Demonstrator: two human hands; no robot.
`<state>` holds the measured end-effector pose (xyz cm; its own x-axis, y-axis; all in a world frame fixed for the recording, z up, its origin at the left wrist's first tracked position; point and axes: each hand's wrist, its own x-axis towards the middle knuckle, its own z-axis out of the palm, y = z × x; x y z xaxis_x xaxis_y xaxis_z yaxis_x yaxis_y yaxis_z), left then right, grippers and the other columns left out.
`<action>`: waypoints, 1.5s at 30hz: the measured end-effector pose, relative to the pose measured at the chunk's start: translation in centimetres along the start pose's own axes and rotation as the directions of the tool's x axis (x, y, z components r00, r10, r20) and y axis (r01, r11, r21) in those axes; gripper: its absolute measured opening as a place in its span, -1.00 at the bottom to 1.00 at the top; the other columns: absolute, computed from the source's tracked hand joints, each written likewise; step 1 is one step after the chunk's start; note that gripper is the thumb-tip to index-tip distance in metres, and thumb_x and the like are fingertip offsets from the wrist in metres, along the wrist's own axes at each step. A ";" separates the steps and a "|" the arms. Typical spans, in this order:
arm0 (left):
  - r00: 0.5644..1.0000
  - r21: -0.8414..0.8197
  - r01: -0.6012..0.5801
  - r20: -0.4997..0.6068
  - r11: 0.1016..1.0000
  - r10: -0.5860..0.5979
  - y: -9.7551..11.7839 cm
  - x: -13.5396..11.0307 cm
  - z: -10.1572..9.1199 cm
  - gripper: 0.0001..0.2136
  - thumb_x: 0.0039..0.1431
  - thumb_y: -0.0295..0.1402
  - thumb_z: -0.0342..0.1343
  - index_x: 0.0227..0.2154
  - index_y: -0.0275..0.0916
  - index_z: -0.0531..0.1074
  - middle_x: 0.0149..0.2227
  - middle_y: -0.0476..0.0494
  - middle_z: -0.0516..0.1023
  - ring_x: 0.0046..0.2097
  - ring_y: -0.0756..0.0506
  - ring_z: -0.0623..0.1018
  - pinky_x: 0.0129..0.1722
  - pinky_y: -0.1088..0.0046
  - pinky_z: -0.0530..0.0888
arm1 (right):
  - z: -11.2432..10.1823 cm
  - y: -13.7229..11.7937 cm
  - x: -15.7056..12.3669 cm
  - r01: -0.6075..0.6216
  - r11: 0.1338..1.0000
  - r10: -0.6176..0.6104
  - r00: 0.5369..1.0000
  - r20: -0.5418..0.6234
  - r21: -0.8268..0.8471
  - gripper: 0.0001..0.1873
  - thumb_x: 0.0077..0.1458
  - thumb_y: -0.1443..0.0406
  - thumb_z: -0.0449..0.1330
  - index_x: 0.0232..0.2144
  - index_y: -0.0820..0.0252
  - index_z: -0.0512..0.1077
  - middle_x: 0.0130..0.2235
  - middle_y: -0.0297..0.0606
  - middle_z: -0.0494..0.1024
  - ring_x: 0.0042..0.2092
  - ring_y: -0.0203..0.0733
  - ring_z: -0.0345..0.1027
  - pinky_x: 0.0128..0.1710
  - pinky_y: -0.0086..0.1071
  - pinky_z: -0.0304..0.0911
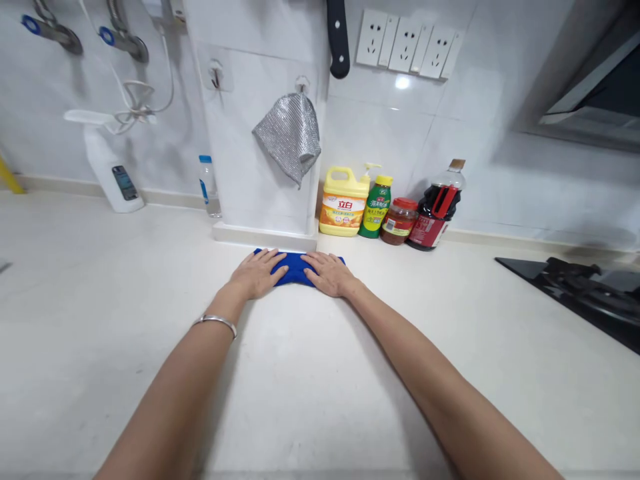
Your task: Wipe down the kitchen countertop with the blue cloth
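A folded blue cloth (295,269) lies flat on the white countertop (295,373), close to the foot of the tiled pillar. Pressed onto its left end is my left hand (257,273), fingers stretched forward and thumb toward the middle. My right hand (330,273) rests flat on the cloth's right end in the same way, fingers extended. Both palms hide the ends of the cloth, and neither hand grips it. A silver bangle (215,322) circles my left wrist.
Against the wall stand a yellow detergent jug (344,203), a green bottle (376,208), a red-lidded jar (399,222) and a dark sauce bottle (434,217). Left are a water bottle (210,190) and a white spray bottle (113,170). A silver cloth (293,137) hangs above; right, a black stove (590,287).
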<state>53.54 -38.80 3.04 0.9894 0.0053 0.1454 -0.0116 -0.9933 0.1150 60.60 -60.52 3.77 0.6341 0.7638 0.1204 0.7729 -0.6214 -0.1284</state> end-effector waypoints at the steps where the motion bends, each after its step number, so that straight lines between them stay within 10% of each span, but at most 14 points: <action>1: 1.000 0.002 0.005 -0.001 1.000 -0.005 0.2 -0.2 0.0 -0.33 0.33 0.06 -0.39 0.36 -0.18 0.11 0.43 -0.20 0.04 0.44 -0.25 0.04 0.41 0.07 -0.07 | 0.0 -0.1 -0.1 -0.006 1.000 0.006 1.000 -0.002 -0.005 -0.37 0.41 0.04 -0.21 0.41 0.11 0.01 0.45 -0.23 0.04 0.44 -0.06 -0.15 0.41 -0.01 -0.28; 30: 0.994 -0.081 -0.052 0.096 0.995 0.060 12.5 -18.3 -2.5 -0.34 0.33 0.08 -0.24 0.38 -0.13 0.04 0.45 -0.17 -0.02 0.46 -0.24 -0.03 0.44 0.02 -0.09 | -0.4 -4.6 -20.7 0.078 0.997 -0.076 0.995 -0.068 0.027 -0.34 0.37 0.01 -0.22 0.39 0.13 0.09 0.43 -0.18 0.09 0.43 0.00 -0.10 0.41 0.06 -0.18; 45: 0.981 -0.301 -0.112 0.117 0.947 0.153 11.8 -18.6 -2.5 -0.31 0.28 0.15 -0.19 0.34 -0.14 0.13 0.43 -0.18 0.04 0.45 -0.23 -0.02 0.45 0.04 -0.09 | 1.7 -2.3 -21.4 0.129 0.991 -0.130 0.988 -0.089 -0.015 -0.36 0.37 -0.08 -0.24 0.38 -0.13 0.10 0.42 -0.33 0.10 0.43 -0.05 -0.05 0.41 0.08 -0.10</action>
<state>34.69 -50.33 4.18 0.9861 -0.1600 0.0455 -0.1650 -0.9067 0.3881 45.24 -75.12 -0.14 0.5277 0.8197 0.2229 0.8486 -0.5200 -0.0970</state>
